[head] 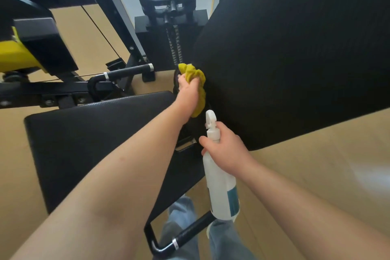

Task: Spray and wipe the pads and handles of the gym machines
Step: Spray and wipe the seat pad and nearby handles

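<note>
Cloth [193,74] bunches soft in your left hand [188,89] against the back pad [285,48], while your right hand [226,150] grips the likely light, slippery bottle [219,183] by its neck.

Bare forearms [126,164], faded blue jeans [223,238]

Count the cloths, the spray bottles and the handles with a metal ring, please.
cloth: 1
bottle: 1
handles: 2
total: 4
</note>
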Available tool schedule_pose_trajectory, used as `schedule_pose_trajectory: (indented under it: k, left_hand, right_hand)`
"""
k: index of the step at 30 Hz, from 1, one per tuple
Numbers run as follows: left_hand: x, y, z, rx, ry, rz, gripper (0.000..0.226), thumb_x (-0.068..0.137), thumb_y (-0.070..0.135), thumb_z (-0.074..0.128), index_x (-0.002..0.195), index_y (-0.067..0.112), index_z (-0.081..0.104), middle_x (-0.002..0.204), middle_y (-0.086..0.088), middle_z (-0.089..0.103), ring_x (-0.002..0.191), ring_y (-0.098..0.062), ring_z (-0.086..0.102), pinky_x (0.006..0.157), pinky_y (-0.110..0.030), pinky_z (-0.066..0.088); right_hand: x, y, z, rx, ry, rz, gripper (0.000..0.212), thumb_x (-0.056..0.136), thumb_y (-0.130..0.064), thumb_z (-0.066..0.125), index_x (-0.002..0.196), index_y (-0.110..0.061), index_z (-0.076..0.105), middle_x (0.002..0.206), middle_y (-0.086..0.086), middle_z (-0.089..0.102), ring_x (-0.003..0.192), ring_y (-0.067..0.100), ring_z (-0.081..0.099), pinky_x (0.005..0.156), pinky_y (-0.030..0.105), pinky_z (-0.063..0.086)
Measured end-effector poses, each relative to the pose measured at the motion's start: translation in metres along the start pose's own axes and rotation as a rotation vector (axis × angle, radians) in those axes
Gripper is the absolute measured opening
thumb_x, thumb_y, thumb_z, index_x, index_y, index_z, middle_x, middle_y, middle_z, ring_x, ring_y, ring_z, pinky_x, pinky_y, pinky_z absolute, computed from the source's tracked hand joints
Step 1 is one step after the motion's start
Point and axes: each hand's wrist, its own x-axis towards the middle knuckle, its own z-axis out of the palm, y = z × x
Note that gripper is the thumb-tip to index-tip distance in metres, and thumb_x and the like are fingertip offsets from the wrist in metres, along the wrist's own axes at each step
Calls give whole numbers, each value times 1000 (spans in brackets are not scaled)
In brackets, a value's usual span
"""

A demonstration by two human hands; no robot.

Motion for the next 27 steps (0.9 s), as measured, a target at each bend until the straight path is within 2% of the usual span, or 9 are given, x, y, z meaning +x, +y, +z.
schedule_pose_trajectory:
  k: [4,8,11,13,14,16,19,22,27]
  left_hand:
    - [-11,-44,12,90,-15,202,53,85,67,39,135,56,27,163,-12,26,148,-36,31,118,-60,30]
    - [-47,-88,35,112,-74,178,31,80,68,46,104,78,29,159,-19,30,142,-41,38,114,-60,37]
    - [-77,-121,40,5,-123,95,58,73,70,65,124,53,43,141,-16,48,124,-35,55,106,-54,48]
    - [-81,-125,42,-86,-150,58,62,62,79,71,109,43,51,118,-14,52,103,-27,57,92,-46,50]
    - [-77,-121,41,-18,-118,80,46,66,74,67,100,49,49,115,-16,51,98,-25,56,87,-41,48]
    - [-58,-104,40,39,-72,109,21,79,64,53,94,62,39,126,-23,50,110,-31,57,90,-42,50]
    - [-22,-73,29,66,53,206,21,88,60,45,106,53,36,136,-22,48,129,-44,47,103,-58,45]
    - [15,-39,16,77,141,240,30,99,44,45,122,27,37,128,-14,51,117,-34,52,99,-50,45]
    - [67,-4,-2,130,248,232,24,102,39,46,120,24,41,112,-4,59,106,-27,59,88,-41,48]
  right_hand:
    - [-9,5,-1,16,40,4,9,99,-34,62,103,-35,55,92,-2,73,87,14,68,67,30,46]
    - [-21,9,-11,8,42,-23,11,101,-33,63,98,-37,53,90,-5,69,83,10,66,65,24,46]
    - [-25,10,-17,-12,41,-39,10,101,-32,64,106,-36,56,88,-9,66,82,8,66,65,21,46]
    - [-24,8,-19,-23,35,-37,15,102,-31,64,114,-34,56,90,-10,66,83,7,65,64,19,45]
    - [-22,7,-19,-24,34,-29,16,102,-31,63,116,-35,56,90,-9,66,83,7,66,64,18,45]
    - [-19,3,-16,-12,29,-9,14,102,-32,62,111,-38,54,92,-7,68,84,8,67,62,18,45]
    - [-11,-4,-9,-17,25,-2,15,100,-34,62,108,-42,53,92,-6,71,85,9,68,62,20,45]
    - [0,-14,-3,-42,32,-24,22,100,-37,61,121,-39,53,90,-8,70,82,8,67,62,19,44]
    - [16,-25,-4,1,79,-29,24,99,-36,61,122,-36,55,91,-7,72,84,9,68,65,25,45]
